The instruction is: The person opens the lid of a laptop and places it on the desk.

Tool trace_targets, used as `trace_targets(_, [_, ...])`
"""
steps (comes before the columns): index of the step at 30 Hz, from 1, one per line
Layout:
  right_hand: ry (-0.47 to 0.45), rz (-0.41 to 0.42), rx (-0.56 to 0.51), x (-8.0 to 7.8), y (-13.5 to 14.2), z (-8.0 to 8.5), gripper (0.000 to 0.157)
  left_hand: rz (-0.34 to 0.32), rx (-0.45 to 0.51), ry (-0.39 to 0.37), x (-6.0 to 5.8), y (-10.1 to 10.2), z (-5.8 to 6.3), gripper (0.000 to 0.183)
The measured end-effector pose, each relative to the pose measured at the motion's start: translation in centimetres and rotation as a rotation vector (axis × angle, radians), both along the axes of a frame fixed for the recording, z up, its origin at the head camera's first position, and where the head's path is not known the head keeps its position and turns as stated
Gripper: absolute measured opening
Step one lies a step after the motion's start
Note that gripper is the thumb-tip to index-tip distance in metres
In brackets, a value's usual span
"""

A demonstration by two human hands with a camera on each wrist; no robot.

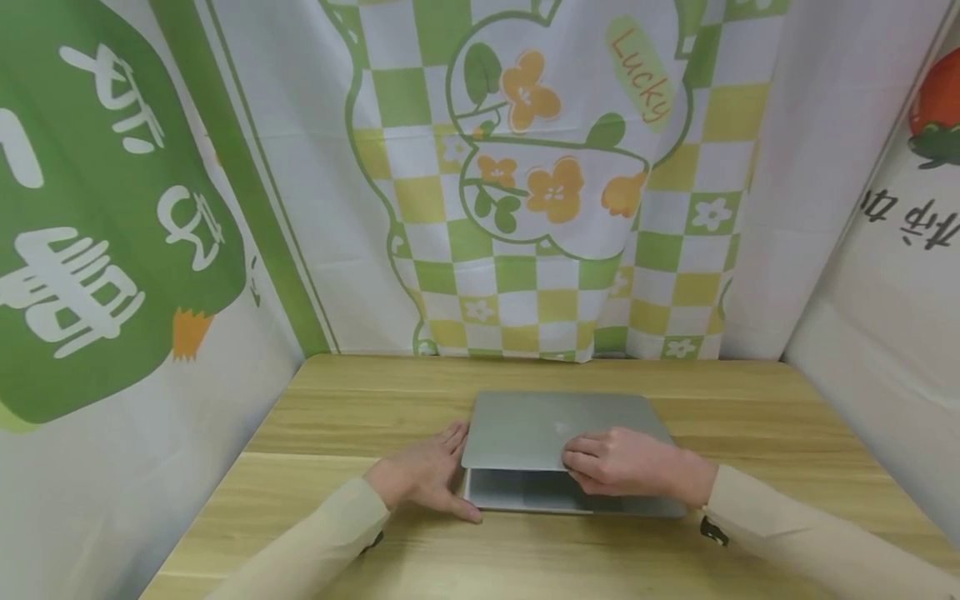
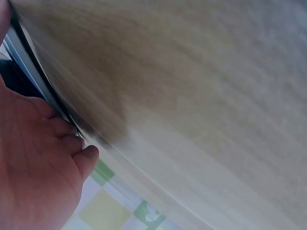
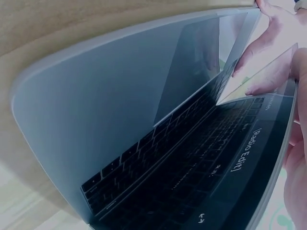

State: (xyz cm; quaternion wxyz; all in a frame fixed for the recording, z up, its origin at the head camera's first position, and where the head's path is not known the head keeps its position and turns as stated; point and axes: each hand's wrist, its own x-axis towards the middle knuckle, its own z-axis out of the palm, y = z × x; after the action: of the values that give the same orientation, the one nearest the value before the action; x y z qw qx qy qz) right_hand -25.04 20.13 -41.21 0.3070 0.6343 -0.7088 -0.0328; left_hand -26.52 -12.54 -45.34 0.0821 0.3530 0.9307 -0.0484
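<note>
A silver laptop (image 1: 525,429) lies on the wooden table, its lid raised partway above the base (image 1: 510,493). At the front edge of the lid, my right hand (image 1: 626,462) pinches the rim between curled fingers and thumb. My left hand (image 1: 427,471) is spread along the left side of the base, thumb at the front corner and fingers toward the back. From the right wrist, the black keyboard (image 3: 134,165) and the lit screen (image 3: 249,143) with white text show inside the gap. The left wrist view has the left palm (image 2: 33,163) beside the laptop's edge.
The wooden table (image 1: 337,408) stretches out on all sides of the laptop. Behind it hangs a green and yellow checkered cloth (image 1: 510,292) with flowers. Printed white cloths also hang at the left (image 1: 225,400) and right (image 1: 885,333).
</note>
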Motion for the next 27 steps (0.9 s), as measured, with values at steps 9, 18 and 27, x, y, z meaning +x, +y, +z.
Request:
trace_targets(9, [-0.041, -0.003, -0.026, -0.4, 0.0, 0.5, 0.016, -0.02, 0.055, -0.005, 0.0, -0.2, 0.1, 0.125])
trace_targets(18, [-0.064, -0.014, -0.037, -0.6, 0.0, 1.3, 0.015, -0.022, 0.061, -0.023, 0.1, -0.2, 0.3, 0.118])
trace_targets(27, [-0.118, 0.011, -0.051, -1.0, 0.1, 1.9, 0.013, -0.027, 0.056, -0.01, 0.0, -0.1, 0.4, 0.118])
